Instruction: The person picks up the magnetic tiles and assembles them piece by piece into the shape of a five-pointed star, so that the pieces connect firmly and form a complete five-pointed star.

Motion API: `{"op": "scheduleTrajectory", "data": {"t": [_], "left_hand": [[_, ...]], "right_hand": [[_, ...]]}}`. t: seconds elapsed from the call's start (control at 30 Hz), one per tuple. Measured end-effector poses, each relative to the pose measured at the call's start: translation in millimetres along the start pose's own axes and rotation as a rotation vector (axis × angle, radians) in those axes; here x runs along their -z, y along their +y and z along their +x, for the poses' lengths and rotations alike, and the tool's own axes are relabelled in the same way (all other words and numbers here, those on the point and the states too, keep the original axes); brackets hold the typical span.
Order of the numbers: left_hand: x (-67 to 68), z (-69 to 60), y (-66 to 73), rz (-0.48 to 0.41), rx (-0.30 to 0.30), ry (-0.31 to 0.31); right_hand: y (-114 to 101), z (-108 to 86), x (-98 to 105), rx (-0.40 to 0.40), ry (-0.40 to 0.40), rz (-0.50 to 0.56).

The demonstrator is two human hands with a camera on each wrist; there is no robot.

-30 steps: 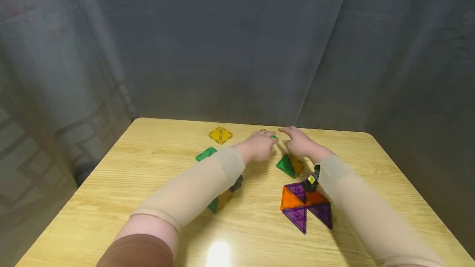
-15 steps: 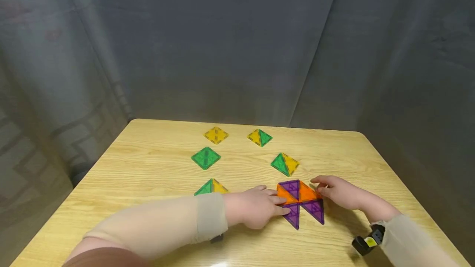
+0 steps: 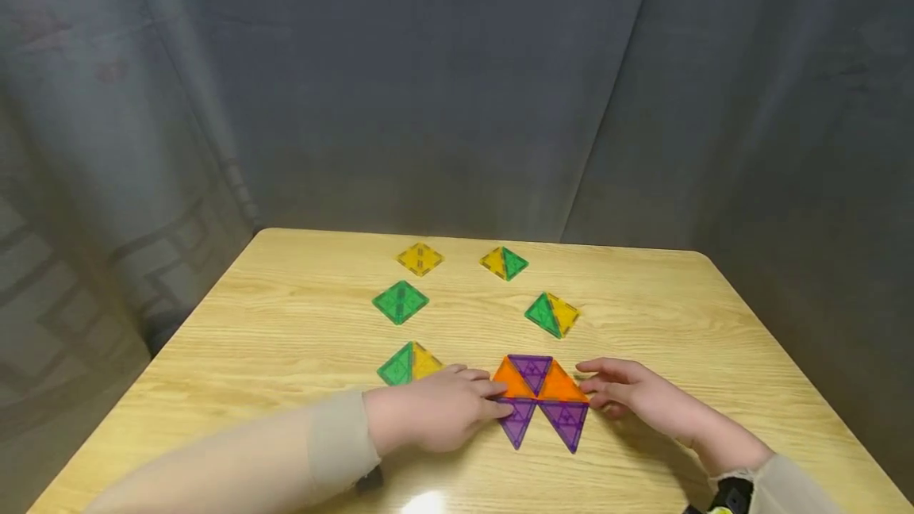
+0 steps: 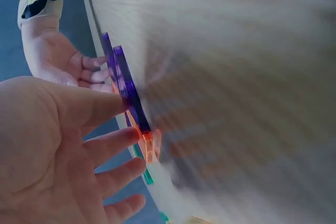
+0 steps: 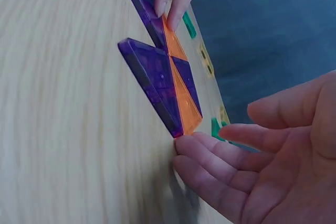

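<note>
A flat shape of purple magnetic tiles and orange magnetic tiles lies near the front of the table, their tips meeting at one centre. My left hand rests its outstretched fingers on the shape's left side, over an orange and a purple tile. At the right corner is my right hand, its fingers loosely bent; in the right wrist view its fingertips touch the lower corner of the shape. Neither hand grips a tile. The left wrist view shows the purple tiles edge-on beside the left fingers.
Farther back lie diamond pairs of tiles: a yellow one, a green one, and yellow-green ones. Another green-yellow pair is partly behind the left hand. The wooden table ends at dark curtains.
Both hands have come from the back tiles to the purple-orange shape. Since half a second ago, the shape has slid left and turned slightly, with the hands following leftward.
</note>
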State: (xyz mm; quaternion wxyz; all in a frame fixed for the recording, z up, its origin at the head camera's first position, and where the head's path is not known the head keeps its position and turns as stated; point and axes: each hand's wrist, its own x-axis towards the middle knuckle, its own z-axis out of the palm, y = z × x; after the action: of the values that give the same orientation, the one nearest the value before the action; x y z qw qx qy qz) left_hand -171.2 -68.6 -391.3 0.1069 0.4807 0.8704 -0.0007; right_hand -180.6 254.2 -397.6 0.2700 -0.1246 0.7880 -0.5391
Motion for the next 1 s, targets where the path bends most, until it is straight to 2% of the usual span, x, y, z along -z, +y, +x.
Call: {"op": "scheduleTrajectory", "data": {"t": [0.07,0.13,0.17,0.2,0.23,0.3,0.37,0.4,0.47,0.53,0.7,0.87,1.0], "left_hand": [[-1.3,-4.9,-1.7,-0.016,-0.003,0.039],[-1.2,-10.4,-3.5,-0.067,0.037,0.073],[-1.0,-13.4,-4.8,-0.125,0.077,0.088],[-0.6,-16.5,-6.1,-0.231,0.126,0.099],[-0.2,-19.5,-7.3,-0.372,0.180,0.114],[0.3,-23.7,-9.5,-0.758,0.282,0.157],[-0.7,-25.5,-10.8,-1.171,0.352,0.214],[-1.2,-25.8,-11.0,-1.342,0.374,0.240],[-3.5,-25.0,-11.3,-1.557,0.400,0.271],[-6.5,-23.8,-11.3,-1.643,0.412,0.284],[-12.8,-21.1,-9.4,-1.717,0.435,0.312],[-14.6,-18.4,-4.2,-1.737,0.450,0.336],[-13.5,-17.5,-1.8,-1.719,0.507,0.379]], "right_hand": [[0.3,-1.9,-1.4,-0.006,0.007,0.038],[1.2,-5.2,-1.7,-0.010,0.018,0.061],[1.9,-7.1,-1.4,-0.010,0.021,0.075],[2.9,-9.1,-0.9,-0.012,0.023,0.092],[3.7,-11.3,-0.5,-0.018,0.026,0.114],[6.1,-15.1,1.0,-0.024,0.017,0.169],[8.7,-17.6,2.0,-0.032,-0.003,0.238],[9.9,-18.6,2.1,-0.039,-0.013,0.271],[12.1,-19.4,2.0,-0.044,-0.035,0.326],[13.7,-19.1,1.6,-0.046,-0.049,0.366],[15.0,-19.5,1.2,-0.040,-0.065,0.442],[14.4,-22.6,2.4,-0.038,-0.105,0.539],[13.0,-24.0,2.9,-0.054,-0.104,0.579]]}}
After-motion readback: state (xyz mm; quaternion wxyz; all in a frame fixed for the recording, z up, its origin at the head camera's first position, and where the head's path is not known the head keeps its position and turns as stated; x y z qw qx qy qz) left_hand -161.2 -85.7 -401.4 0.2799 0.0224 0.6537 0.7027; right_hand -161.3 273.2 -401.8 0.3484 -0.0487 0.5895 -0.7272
